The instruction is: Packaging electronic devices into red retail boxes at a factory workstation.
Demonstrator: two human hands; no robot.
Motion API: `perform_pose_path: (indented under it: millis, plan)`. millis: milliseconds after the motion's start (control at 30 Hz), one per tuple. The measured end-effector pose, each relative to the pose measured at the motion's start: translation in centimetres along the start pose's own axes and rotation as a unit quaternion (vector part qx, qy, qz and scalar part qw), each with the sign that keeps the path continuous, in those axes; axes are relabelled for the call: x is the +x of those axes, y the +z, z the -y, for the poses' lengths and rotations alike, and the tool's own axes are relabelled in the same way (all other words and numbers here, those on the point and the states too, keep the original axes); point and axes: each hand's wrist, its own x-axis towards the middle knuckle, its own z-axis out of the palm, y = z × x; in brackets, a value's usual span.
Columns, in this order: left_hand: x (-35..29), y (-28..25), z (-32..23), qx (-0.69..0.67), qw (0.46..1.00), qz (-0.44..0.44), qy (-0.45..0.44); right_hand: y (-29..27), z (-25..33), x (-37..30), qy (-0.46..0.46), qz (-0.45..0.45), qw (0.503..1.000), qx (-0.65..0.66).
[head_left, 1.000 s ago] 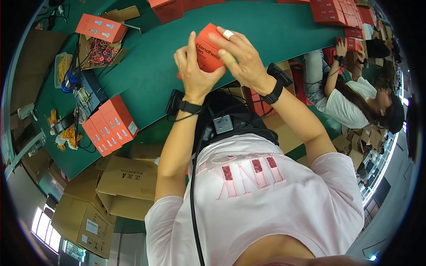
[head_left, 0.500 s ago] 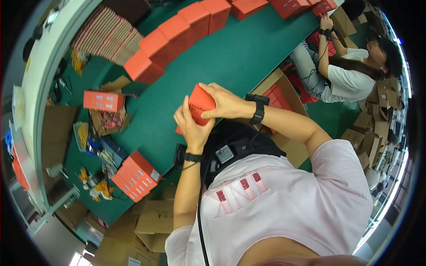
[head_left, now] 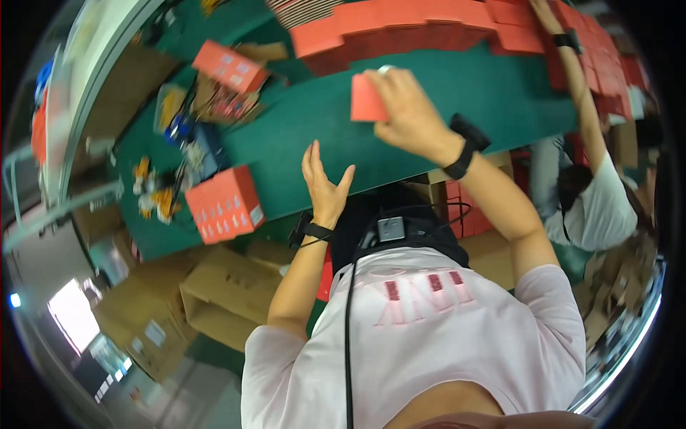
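My right hand [head_left: 414, 118] grips a small red box [head_left: 366, 100] by its right side, over the green tabletop [head_left: 307, 114]. A ring shows on one of its fingers. My left hand [head_left: 326, 187] is apart from the box, near the table's front edge, fingers stretched and thumb spread, holding nothing. Beyond the held box, a curved row of red boxes [head_left: 389, 30] lines the far side of the table.
At left on the table stand a red carton [head_left: 225, 204], a cardboard box with small red pieces [head_left: 225, 104] and a plastic tub [head_left: 170, 107]. At right, a co-worker's arm [head_left: 582, 100] reaches toward stacked red boxes [head_left: 597, 61]. Open cardboard cartons [head_left: 232, 289] lie below the table.
Both hands were around the red box; my left hand has let go. My right hand has carried the box away toward the far row. The whole view has turned, and the co-worker's arm has extended.
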Motion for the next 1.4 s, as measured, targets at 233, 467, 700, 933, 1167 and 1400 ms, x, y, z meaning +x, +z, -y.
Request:
perform_pose_path:
  millis: [233, 467, 700, 933, 1167, 1400]
  plan:
    - [-8.0, -9.4, 7.4, 0.122, 0.968, -0.163, -0.147, -4.2, -3.8, 0.7, -0.043, 0.028, 0.993, -0.106]
    - [-11.6, -14.7, 10.8, 0.186, 0.9, -0.285, -0.274, -13.6, -20.2, -3.7, 0.063, 0.109, 0.984, -0.123]
    - [-12.8, -12.5, 13.3, -0.461, 0.638, -0.368, -0.494, -13.0, -14.5, -0.2, -0.008, 0.136, 0.946, -0.294]
    - [-11.5, -10.8, 15.0, -0.604, 0.587, -0.308, -0.443, 16.3, 11.4, 7.3, -0.016, 0.344, 0.929, 0.135]
    - [-11.3, -11.0, 11.9, -0.419, 0.802, -0.228, -0.36, 28.1, 14.9, 6.7, 0.167, 0.374, 0.866, 0.286]
    - [-8.3, -11.3, 4.8, -0.105, 0.969, -0.223, 0.029, 17.2, 9.9, 1.9, 0.465, 0.176, 0.579, 0.647]
